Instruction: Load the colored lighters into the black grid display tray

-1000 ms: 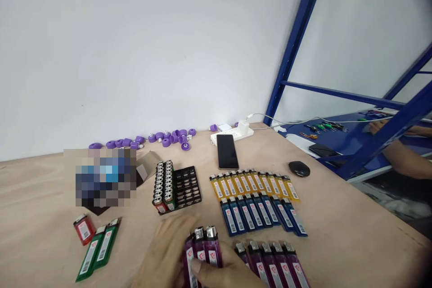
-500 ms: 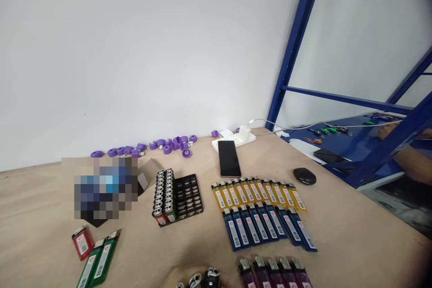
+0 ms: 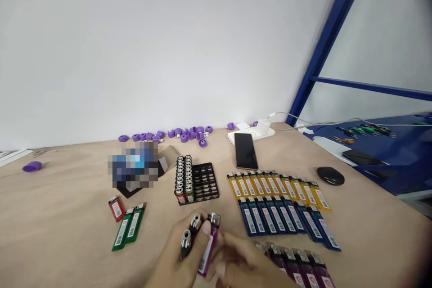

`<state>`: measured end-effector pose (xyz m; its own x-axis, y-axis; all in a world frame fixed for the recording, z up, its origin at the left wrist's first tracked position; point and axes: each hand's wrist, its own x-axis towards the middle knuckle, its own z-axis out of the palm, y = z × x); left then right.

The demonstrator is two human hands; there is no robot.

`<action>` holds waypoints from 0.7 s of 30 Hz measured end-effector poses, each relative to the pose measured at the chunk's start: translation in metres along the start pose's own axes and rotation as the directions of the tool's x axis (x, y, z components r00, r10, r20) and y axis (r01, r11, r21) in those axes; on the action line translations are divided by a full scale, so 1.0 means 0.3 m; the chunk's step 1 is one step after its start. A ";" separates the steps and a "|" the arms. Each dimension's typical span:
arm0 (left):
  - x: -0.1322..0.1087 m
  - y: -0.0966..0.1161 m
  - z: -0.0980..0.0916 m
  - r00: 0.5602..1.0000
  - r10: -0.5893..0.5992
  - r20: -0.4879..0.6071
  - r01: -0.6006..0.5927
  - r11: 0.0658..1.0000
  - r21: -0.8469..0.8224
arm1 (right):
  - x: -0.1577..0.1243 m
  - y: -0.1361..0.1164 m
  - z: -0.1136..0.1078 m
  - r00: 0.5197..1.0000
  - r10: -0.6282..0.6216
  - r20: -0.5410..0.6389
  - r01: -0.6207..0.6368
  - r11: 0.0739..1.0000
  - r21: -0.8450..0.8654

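My left hand [image 3: 187, 254] is closed around a few lighters. Two chrome lighter tops [image 3: 186, 239] poke up between its fingers, their bodies mostly hidden. A purple lighter [image 3: 207, 252] stands tilted beside them under my left thumb. Against its lower right side are the curled fingers of my right hand [image 3: 246, 258], which seem to pinch it. Right of my right hand lies a row of purple lighters [image 3: 303, 270], partly cut off by the frame. Ahead of my hands stands a black tray [image 3: 207, 182], its left columns filled with upright lighters [image 3: 184, 180].
Blue lighters [image 3: 280, 216] and yellow lighters [image 3: 270, 184] lie in rows at right. Left are two green lighters [image 3: 130, 227], a red lighter [image 3: 116, 208] and a blurred box [image 3: 135, 164]. Behind are purple caps [image 3: 189, 133], a phone [image 3: 245, 150], a power strip [image 3: 266, 132] and a black mouse [image 3: 330, 175].
The view has shifted, so the table's things sit further right. Both hands have come up into view, with the purple lighter now upright between them; before, only lighter tops showed at the bottom edge.
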<state>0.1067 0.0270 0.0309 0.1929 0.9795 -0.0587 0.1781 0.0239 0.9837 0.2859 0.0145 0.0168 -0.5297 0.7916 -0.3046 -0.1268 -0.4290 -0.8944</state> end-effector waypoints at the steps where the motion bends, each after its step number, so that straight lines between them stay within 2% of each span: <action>1: 0.012 0.008 -0.007 1.000 0.002 -0.011 -0.002 1.000 0.020 | 0.000 -0.027 -0.009 0.999 -0.014 -0.038 0.012 0.998 -0.066; 4: 0.038 0.041 -0.013 0.995 -0.047 0.084 0.048 0.999 -0.009 | 0.006 -0.122 -0.022 0.976 -0.181 -0.123 0.129 0.929 -0.348; 7: 0.034 0.036 0.010 0.983 -0.088 0.158 0.099 0.993 -0.057 | 0.029 -0.214 -0.016 0.961 -0.267 -0.071 0.178 0.793 -0.583; 10: 0.017 -0.031 0.040 0.985 -0.102 0.143 0.116 0.989 -0.096 | 0.072 -0.299 -0.025 0.965 -0.262 -0.017 0.164 0.652 -0.740; 12: 0.014 -0.093 0.050 0.987 -0.082 0.141 0.094 0.993 -0.078 | 0.111 -0.354 -0.048 0.938 -0.346 -0.025 0.173 0.529 -0.831; 14: 0.025 -0.145 0.045 0.996 0.020 0.082 -0.028 0.995 0.100 | 0.153 -0.398 -0.078 0.898 -0.438 -0.037 0.173 0.428 -0.887; 15: 0.035 -0.163 0.037 0.991 0.120 0.059 -0.131 0.959 0.250 | 0.174 -0.411 -0.092 0.885 -0.464 -0.036 0.175 0.404 -0.898; 16: 0.047 -0.176 0.025 0.969 0.236 0.074 -0.246 0.881 0.404 | 0.195 -0.417 -0.102 0.883 -0.469 -0.026 0.184 0.396 -0.900; 18: 0.074 -0.189 0.000 0.885 0.406 0.227 -0.456 0.663 0.594 | 0.231 -0.407 -0.115 0.888 -0.459 0.029 0.225 0.379 -0.898; 19: 0.087 -0.192 -0.011 0.844 0.433 0.315 -0.529 0.580 0.620 | 0.245 -0.393 -0.117 0.890 -0.451 0.063 0.250 0.367 -0.896; 21: 0.106 -0.196 -0.023 0.795 0.438 0.419 -0.603 0.498 0.623 | 0.267 -0.358 -0.116 0.890 -0.440 0.121 0.289 0.338 -0.896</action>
<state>0.0955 0.0581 -0.0276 0.6360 0.7055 0.3126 0.5740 -0.7033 0.4194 0.2863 0.1390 0.0770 -0.5167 0.8407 0.1617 0.5555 0.4730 -0.6839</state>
